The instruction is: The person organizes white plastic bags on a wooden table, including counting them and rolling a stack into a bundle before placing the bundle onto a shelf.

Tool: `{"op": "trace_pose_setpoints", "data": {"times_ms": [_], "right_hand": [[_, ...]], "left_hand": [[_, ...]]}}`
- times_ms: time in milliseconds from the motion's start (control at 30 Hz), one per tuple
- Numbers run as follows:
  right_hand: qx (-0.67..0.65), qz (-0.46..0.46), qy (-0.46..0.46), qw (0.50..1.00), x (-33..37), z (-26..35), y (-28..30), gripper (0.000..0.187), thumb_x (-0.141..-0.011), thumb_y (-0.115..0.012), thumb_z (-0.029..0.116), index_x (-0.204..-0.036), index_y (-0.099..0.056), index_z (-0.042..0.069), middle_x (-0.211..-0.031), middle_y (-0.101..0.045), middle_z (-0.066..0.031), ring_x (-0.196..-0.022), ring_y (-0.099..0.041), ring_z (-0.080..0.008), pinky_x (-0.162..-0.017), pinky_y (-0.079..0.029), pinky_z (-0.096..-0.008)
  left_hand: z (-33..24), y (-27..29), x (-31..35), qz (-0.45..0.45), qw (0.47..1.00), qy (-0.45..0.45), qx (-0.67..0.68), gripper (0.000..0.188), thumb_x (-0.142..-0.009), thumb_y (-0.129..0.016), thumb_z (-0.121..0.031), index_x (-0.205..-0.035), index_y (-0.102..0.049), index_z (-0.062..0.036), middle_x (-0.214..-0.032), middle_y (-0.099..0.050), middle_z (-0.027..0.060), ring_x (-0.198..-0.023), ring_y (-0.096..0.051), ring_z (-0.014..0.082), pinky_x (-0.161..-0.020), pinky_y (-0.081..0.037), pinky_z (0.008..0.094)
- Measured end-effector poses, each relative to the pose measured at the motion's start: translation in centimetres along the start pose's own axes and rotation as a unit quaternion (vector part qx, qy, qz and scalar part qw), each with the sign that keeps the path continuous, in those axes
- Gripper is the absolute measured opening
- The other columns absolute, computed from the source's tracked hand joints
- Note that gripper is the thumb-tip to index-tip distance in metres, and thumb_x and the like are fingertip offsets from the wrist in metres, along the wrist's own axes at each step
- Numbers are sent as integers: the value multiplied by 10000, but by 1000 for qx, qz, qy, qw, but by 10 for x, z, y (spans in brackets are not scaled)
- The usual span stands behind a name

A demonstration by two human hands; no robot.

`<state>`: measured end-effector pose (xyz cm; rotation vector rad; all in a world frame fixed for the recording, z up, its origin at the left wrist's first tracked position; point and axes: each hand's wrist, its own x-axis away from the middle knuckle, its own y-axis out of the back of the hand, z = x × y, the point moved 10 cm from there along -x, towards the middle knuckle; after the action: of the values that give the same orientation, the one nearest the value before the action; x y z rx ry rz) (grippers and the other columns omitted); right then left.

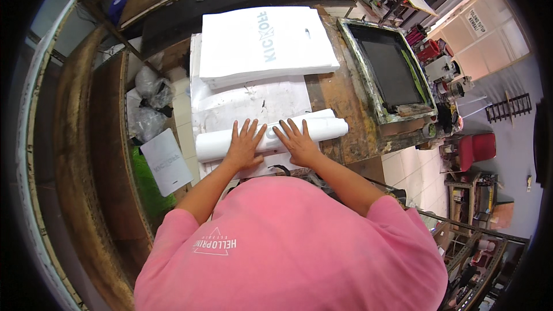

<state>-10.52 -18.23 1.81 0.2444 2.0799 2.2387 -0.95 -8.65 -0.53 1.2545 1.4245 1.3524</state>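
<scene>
Reference: the roll is marking the clock centre, with 12 o'clock pointing away from the person.

The roll of white sheets [216, 147] is lying crosswise on the workbench [352, 140], directly in front of the person [288, 236], who is standing at 6 o'clock in a pink shirt. Its long axis is running roughly from 9 to 3 o'clock, and its layers are ending unevenly at the 3 o'clock end.

Left hand [244, 147]: resting palm down on the roll. The fingers are spreading wide, pointing between 12 and 1 o'clock; the thumb is extending toward 2 o'clock.

Right hand [300, 148]: resting palm down on the roll, just beside the left hand. The fingers are fanning apart and pointing toward 11 o'clock. The thumb position cannot be clearly told.

Both hands are touching the roll from above with open fingers; neither is closing around it.

Surroundings: a stack of white bags [242, 43] is lying at 12 o'clock. A flat white sheet [253, 103] is extending between the stack and the roll. A framed screen [385, 69] is lying at 2 o'clock. A loose white bag [167, 166] is lying between 8 and 9 o'clock.
</scene>
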Motion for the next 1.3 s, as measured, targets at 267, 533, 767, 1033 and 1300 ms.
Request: {"op": "trace_pose_setpoints", "data": {"times_ms": [267,533,767,1033,1300], "right_hand": [[-80,119,-40,989,-45,-40,-38,681,-767,-752,125,-1406,-517,121,-1298,-595,-123,-1245,-551,-324,-1060,-393,-540],[-108,-179,-85,974,-25,-47,50,755,-670,-840,241,-1346,-547,75,-1322,-574,-162,-1285,-509,-336,-1056,-393,-505],[-850,-35,-398,344,-6,-29,-122,930,-944,-653,625,-1507,-335,-44,-1433,-451,-330,-1322,-511,-433,-1027,-493,-555],[-847,-216,-439,205,-34,-35,-107,1062,-885,-524,826,-1610,-223,110,-1613,-298,-188,-1475,-324,-428,-1171,-288,-668],[-841,-281,-289,361,-10,-26,22,804,-1050,-303,691,-1569,-253,79,-1446,-429,-169,-1280,-490,-305,-1132,-400,-565]], "left_hand": [[26,-7,-46,202,975,45,83,1040,-676,-866,-397,-1556,-385,-118,-1418,-507,196,-1322,-486,347,-1146,-364,508],[19,32,-49,8,998,-51,33,1102,-691,-857,-437,-1592,-322,-96,-1503,-442,210,-1393,-415,392,-1171,-333,508],[40,19,-107,122,991,-54,18,1186,-622,-893,-516,-1558,-341,-41,-1339,-555,195,-1180,-577,354,-996,-499,420],[21,37,-93,16,997,-72,29,976,-664,-893,-334,-1471,-427,-46,-1213,-593,148,-1097,-603,312,-912,-507,417],[19,117,-63,-109,969,-4,220,866,-694,-870,-228,-1442,-480,-35,-1202,-617,173,-1128,-613,343,-970,-497,453]]}}
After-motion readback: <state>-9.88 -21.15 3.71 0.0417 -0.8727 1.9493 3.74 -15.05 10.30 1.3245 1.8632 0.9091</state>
